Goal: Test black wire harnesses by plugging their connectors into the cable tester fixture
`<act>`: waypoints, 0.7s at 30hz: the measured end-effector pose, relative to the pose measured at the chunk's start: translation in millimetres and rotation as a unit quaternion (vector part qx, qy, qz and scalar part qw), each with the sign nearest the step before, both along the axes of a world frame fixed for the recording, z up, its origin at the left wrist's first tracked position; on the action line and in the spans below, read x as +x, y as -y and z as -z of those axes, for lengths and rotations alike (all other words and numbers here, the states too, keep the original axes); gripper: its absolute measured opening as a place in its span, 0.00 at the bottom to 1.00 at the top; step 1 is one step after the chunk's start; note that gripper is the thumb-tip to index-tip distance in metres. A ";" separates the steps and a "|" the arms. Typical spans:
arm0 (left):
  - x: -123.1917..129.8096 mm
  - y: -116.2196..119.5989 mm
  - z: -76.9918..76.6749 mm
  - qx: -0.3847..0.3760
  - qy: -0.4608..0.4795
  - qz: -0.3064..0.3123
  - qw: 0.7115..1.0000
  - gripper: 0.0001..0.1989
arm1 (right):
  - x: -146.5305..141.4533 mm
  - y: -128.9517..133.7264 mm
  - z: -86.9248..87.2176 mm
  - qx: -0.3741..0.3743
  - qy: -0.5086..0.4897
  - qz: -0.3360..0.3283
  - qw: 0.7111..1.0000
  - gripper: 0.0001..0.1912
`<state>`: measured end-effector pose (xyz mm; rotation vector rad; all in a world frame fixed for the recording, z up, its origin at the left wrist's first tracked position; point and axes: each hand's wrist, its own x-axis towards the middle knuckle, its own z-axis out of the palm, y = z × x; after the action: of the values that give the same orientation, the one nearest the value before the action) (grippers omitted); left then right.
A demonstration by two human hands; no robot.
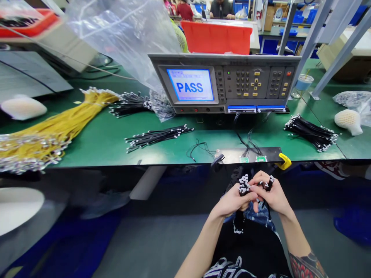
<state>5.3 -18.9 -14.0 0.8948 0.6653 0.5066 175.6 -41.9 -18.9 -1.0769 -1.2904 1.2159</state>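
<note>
My left hand (234, 201) is closed round a bundle of black cables (244, 184) with small white connectors at both ends. The bundle's lower ends hang below that fist, over my lap. Close against it, my right hand (271, 193) is closed on a few more black cables (270, 183), whose white tips show above the fingers. The fingertips of both hands meet between the two bunches, below the table's front edge. Just beyond my hands, two small green circuit boards (261, 158) sit on a plate at the edge, wired to the tester (228, 83), whose screen reads PASS.
Loose black cables (158, 136) lie left of centre, with another black bundle (311, 132) at right. Yellow cables (66, 123) spread across the left side. A yellow-handled clamp (284, 161) grips the table edge. A plastic bag (124, 34) hangs beside the tester; a cup (303, 83) stands behind.
</note>
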 end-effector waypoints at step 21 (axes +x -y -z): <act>-5.9 -4.2 9.7 0.059 -0.070 -0.081 0.993 0.32 | 10.2 -17.6 8.2 -0.069 -0.280 0.190 0.939 0.15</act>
<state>-0.6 -14.8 -23.7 0.9978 0.8467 0.6379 185.8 -24.3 -27.1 -0.9274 -0.5376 1.2047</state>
